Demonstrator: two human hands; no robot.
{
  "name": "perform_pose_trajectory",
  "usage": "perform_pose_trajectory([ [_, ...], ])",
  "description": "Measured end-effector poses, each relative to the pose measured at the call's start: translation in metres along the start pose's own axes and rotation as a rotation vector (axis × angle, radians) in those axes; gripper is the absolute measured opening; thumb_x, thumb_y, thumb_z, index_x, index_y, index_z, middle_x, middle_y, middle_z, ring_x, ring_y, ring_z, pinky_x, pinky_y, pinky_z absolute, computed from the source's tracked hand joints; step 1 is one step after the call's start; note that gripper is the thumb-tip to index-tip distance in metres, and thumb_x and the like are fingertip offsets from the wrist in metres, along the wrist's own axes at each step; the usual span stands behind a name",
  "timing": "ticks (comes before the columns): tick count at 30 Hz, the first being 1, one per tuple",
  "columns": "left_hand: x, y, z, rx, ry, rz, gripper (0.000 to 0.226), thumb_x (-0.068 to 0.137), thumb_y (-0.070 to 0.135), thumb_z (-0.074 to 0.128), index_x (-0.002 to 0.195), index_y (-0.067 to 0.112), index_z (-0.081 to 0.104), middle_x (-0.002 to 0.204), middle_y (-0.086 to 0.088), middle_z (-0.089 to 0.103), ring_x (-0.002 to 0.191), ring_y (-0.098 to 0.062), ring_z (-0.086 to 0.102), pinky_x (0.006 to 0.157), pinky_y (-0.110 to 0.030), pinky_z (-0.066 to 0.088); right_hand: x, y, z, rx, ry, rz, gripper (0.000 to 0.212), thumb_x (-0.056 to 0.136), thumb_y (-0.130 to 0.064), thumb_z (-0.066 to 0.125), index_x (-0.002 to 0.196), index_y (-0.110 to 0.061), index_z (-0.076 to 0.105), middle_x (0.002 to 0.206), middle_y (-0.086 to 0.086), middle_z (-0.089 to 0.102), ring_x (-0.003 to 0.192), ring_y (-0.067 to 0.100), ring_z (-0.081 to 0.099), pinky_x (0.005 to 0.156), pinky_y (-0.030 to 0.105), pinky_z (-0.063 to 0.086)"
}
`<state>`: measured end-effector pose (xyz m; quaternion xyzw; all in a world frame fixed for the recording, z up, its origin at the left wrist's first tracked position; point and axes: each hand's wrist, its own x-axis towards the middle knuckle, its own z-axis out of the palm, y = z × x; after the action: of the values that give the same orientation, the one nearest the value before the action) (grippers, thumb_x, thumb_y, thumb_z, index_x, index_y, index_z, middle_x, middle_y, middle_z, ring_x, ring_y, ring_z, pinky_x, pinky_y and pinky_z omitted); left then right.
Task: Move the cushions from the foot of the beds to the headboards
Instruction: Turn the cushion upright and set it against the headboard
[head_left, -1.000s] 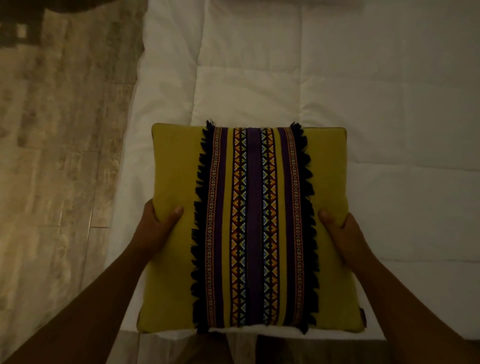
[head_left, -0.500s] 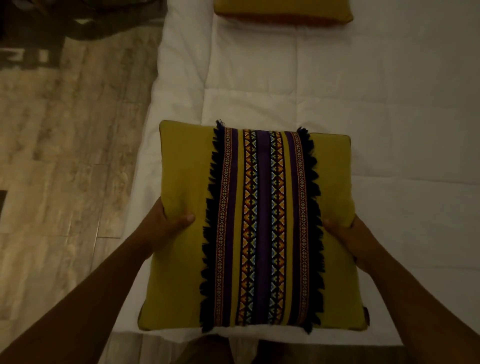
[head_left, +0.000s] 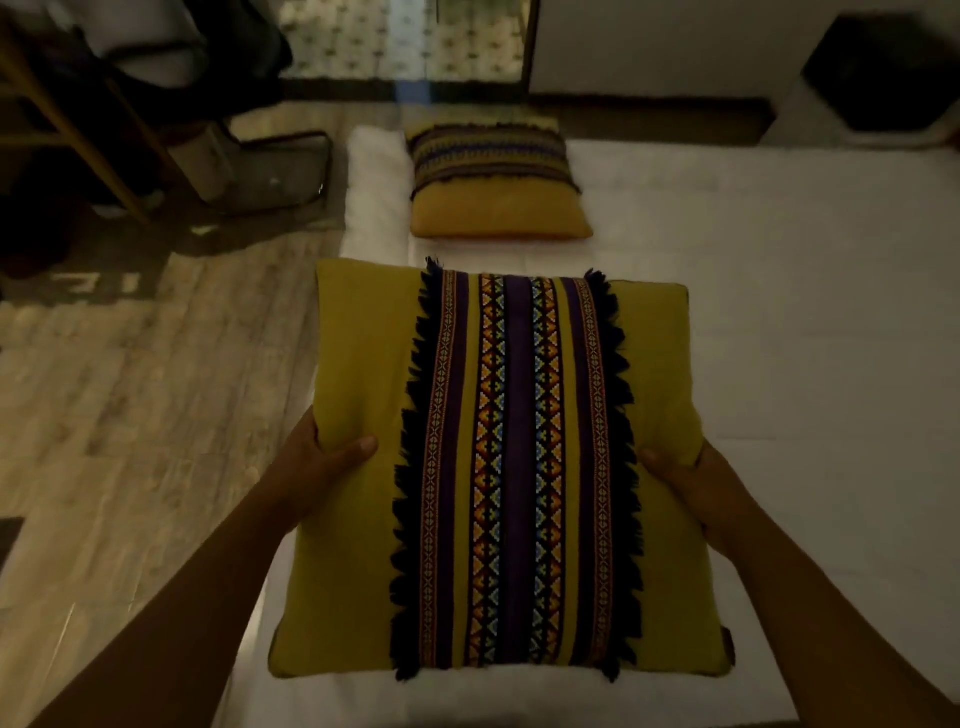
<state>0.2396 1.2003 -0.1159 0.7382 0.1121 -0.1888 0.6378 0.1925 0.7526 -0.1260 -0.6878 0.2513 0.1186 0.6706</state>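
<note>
A mustard-yellow cushion (head_left: 358, 395) with a purple patterned band and black fringe down its middle is held flat over the near end of the white bed (head_left: 753, 322). My left hand (head_left: 324, 460) grips its left edge, thumb on top. My right hand (head_left: 685, 480) grips its right edge the same way. A second cushion (head_left: 493, 208) of the same kind lies on the bed's far end, its band running crosswise.
Wooden floor (head_left: 130, 389) runs along the bed's left side. A wooden frame (head_left: 78, 135) and a dark metal-framed object (head_left: 280, 171) stand at the far left. A dark box (head_left: 878, 73) sits on a ledge at the far right. A patterned wall is beyond the bed.
The view has tilted up, bringing the far cushion and the room's end into sight. The held cushion has risen slightly, still gripped by both hands.
</note>
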Motion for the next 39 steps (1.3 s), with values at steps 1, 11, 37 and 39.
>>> perform_pose_trajectory([
  [1,-0.004,0.014,-0.001,0.001,-0.008,0.022,0.073,0.078,0.029,0.075,0.142,0.032,0.040,0.118,0.003,0.067,0.093,-0.019,0.074,0.067,-0.033,0.061,-0.009,-0.012,-0.003,0.010,0.010,-0.020,0.041,0.074,-0.036,0.082,0.111,-0.040,0.065,0.102,-0.005,0.078,0.086,0.017,0.076,0.060,0.030,0.061],
  [11,-0.014,0.122,0.001,-0.064,-0.137,0.227,0.056,0.066,0.038,0.081,0.112,0.050,0.052,0.106,0.009,0.072,0.086,-0.012,0.076,0.060,-0.031,0.062,-0.086,-0.103,-0.030,0.063,0.145,-0.255,0.053,0.071,-0.038,0.081,0.122,-0.033,0.066,0.110,-0.002,0.077,0.096,0.022,0.075,0.072,0.039,0.062],
  [37,-0.032,0.195,0.401,0.171,-0.630,0.400,0.063,0.072,0.043,0.083,0.126,0.052,0.053,0.118,0.008,0.072,0.099,-0.019,0.074,0.073,-0.039,0.062,-0.251,0.020,-0.357,0.393,0.627,-0.266,0.047,0.066,-0.046,0.087,0.111,-0.044,0.071,0.112,-0.002,0.076,0.095,0.025,0.075,0.074,0.045,0.062],
  [39,-0.043,0.195,0.447,0.176,-0.659,0.393,0.058,0.075,0.040,0.082,0.125,0.052,0.054,0.118,0.007,0.072,0.100,-0.021,0.074,0.075,-0.042,0.062,-0.268,0.029,-0.394,0.403,0.670,-0.255,0.044,0.067,-0.044,0.085,0.109,-0.044,0.071,0.110,-0.002,0.077,0.094,0.025,0.075,0.072,0.044,0.062],
])
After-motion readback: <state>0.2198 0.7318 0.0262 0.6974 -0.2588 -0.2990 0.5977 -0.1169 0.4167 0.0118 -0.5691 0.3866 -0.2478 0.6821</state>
